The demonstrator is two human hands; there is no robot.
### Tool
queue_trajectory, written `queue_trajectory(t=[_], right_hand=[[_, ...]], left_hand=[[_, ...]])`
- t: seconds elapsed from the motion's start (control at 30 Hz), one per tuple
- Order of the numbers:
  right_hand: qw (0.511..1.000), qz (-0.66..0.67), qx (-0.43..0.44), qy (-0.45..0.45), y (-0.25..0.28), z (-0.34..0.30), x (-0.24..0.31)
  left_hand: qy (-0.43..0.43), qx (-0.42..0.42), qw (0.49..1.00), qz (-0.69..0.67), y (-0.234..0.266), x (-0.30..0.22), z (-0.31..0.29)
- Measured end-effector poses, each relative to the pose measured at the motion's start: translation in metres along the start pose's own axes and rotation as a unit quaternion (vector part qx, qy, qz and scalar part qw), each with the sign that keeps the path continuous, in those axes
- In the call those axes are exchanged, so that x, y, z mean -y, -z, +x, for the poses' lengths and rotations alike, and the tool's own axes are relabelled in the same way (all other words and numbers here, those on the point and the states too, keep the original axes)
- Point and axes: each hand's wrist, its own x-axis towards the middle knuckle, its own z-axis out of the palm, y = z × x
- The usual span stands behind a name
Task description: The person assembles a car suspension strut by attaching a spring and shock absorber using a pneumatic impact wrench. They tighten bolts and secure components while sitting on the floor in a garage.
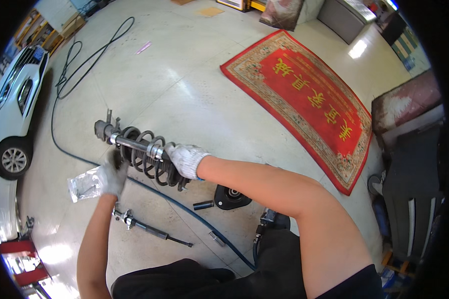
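Observation:
A coil-spring strut (143, 154) slants across the middle, its knuckle bracket at the far left end. A spring compressor (134, 144) with bright clamps lies along the coils. My right hand (187, 160), in a white knit glove, is closed round the near right end of the compressor and strut. My gloved left hand (113, 177) is at the lower left side of the spring, its blurred fingers curled against it. A clear plastic bag (84, 185) shows beside that hand; whether the hand touches it I cannot tell. Below, a second spring compressor (143, 227) lies on the floor.
A black strut mount (233, 197) and dark cylinder (203, 205) lie near my knees, beside an air tool (265, 222). A hose (177, 200) snakes across the floor. A white car (15, 119) stands left, a red rug (304, 99) lies right.

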Motion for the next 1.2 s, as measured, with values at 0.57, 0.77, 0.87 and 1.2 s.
queue_trajectory(t=[0.57,0.77,0.87,1.2], right_hand=[[0.99,-0.114,-0.038,0.078,0.023,-0.008,-0.003],[0.939,-0.21,0.113,0.246,-0.062,-0.094,-0.021],[0.97,-0.182,0.123,0.108,-0.109,-0.117,-0.029],[0.993,-0.077,0.068,0.066,-0.118,-0.119,-0.063]], left_hand=[[0.092,0.078,0.987,0.107,-0.018,0.035,0.077],[0.083,0.101,0.982,0.133,-0.006,0.066,0.066],[0.074,0.117,0.983,0.118,-0.007,0.078,0.068],[0.08,0.114,0.978,0.157,-0.014,0.056,0.077]])
